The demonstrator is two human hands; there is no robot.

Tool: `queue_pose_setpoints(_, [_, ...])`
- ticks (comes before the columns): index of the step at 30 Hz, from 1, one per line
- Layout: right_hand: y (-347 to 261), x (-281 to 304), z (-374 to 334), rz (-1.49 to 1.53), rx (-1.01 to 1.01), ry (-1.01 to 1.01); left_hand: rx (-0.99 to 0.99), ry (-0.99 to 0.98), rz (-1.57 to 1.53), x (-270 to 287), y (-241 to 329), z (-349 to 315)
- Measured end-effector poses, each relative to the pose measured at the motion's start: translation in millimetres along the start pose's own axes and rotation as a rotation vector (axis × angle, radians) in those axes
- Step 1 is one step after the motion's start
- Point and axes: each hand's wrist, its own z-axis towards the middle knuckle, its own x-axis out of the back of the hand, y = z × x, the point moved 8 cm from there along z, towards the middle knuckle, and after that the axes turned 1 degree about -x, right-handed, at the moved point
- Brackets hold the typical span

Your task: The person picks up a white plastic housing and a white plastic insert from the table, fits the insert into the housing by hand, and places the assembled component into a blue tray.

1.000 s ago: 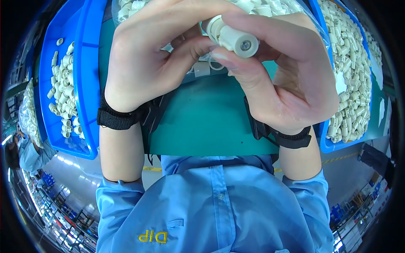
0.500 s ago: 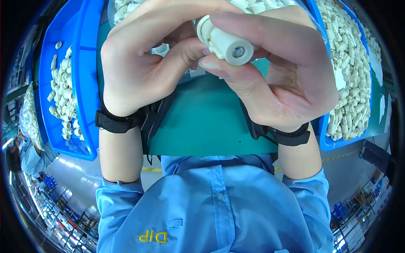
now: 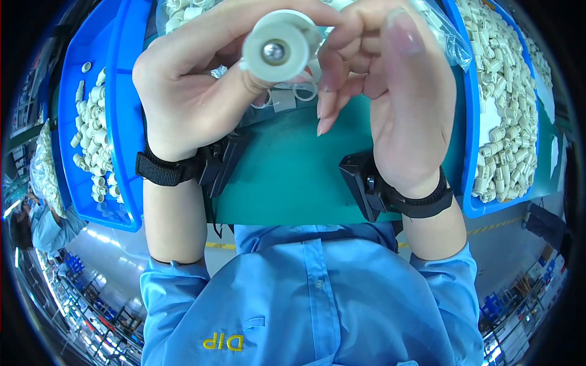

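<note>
Between its thumb and fingers, my left hand point(image 3: 195, 91) holds a white plastic cylindrical part point(image 3: 293, 58), its round end with a shiny metal centre facing up. Just to the right, my right hand point(image 3: 406, 100) has its thumb lifted and its fingers loosely bent, and I see nothing in its grip. Its fingertips come close to the part; whether they touch it is unclear. Below the hands lies the green work surface point(image 3: 293, 171), with a clear plastic bag point(image 3: 448, 43) of white parts behind them.
A blue bin point(image 3: 113, 152) with scattered white parts stands on the left. Another blue bin point(image 3: 469, 177), heaped with similar parts, is on the right. At the far left are a filled clear bag point(image 3: 46, 168) and another person's blue sleeve point(image 3: 52, 229).
The right hand has let go of the white part and opened, its thumb now raised. In the left hand the part has moved left and turned to show its end.
</note>
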Motion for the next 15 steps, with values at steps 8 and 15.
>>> queue_pose_setpoints(8, [7.3,-7.3,2.8,0.078,-0.058,-0.005,0.047,-0.04,-0.015,-6.0,-4.9,-7.1])
queue_pose_setpoints(15, [16.7,-8.4,3.9,0.145,-0.108,-0.009,0.05,-0.039,0.006,-3.2,-6.1,-9.0])
